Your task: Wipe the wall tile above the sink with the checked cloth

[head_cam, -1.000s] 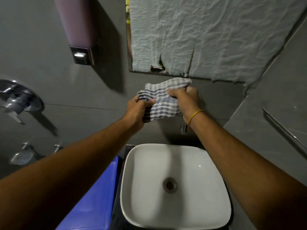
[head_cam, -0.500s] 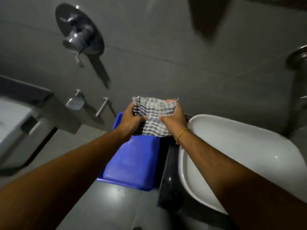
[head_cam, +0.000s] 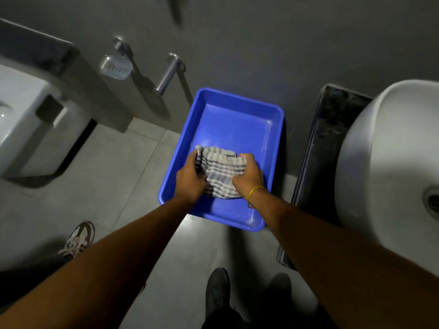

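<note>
The checked cloth (head_cam: 219, 172), white with dark stripes, is bunched between both my hands over a blue plastic tub (head_cam: 234, 119). My left hand (head_cam: 190, 179) grips its left edge and my right hand (head_cam: 248, 176), with a yellow band at the wrist, grips its right side. The white sink (head_cam: 380, 148) sits at the right edge on a dark counter (head_cam: 325, 138). The grey wall tile (head_cam: 261, 43) fills the top of the view, well away from the cloth.
A soap dish (head_cam: 116, 65) and a chrome bar (head_cam: 169, 73) stick out from the wall at left. A white toilet (head_cam: 26, 115) stands at far left. My dark shoes (head_cam: 217, 290) and another person's sneaker (head_cam: 78, 238) are on the grey floor tiles.
My view has swung down and left from the wall under the mirror to the floor. Both hands carried the cloth down from the wall to over the blue tub.
</note>
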